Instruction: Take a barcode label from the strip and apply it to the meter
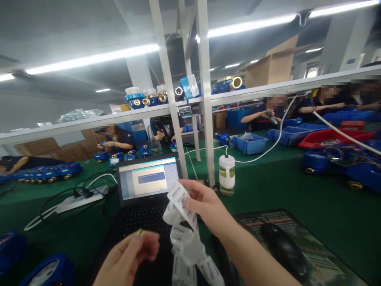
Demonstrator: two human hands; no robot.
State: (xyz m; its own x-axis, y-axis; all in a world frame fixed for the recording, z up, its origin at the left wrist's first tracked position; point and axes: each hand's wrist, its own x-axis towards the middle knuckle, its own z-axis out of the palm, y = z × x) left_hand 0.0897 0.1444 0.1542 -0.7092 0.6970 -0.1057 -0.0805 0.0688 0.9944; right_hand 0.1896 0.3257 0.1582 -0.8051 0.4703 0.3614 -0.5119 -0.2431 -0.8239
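Note:
My right hand (205,204) is raised over the laptop keyboard (139,218) and pinches the top of a long curling strip of white barcode labels (184,234). The strip hangs down past the bottom edge of the view. My left hand (131,256) is lower and to the left, fingers pinched together close to the strip; whether it touches the strip or holds a small label is unclear. The laptop screen (149,178) behind shows a window with a blue bar.
A black mouse (282,246) lies on a printed pad (321,258) at right. A jar with a white lid (226,174) stands by a shelf post (205,91). A power strip (80,198) with cables lies left. Blue meters (357,169), blue bins (249,143) and seated people line the green table (297,186).

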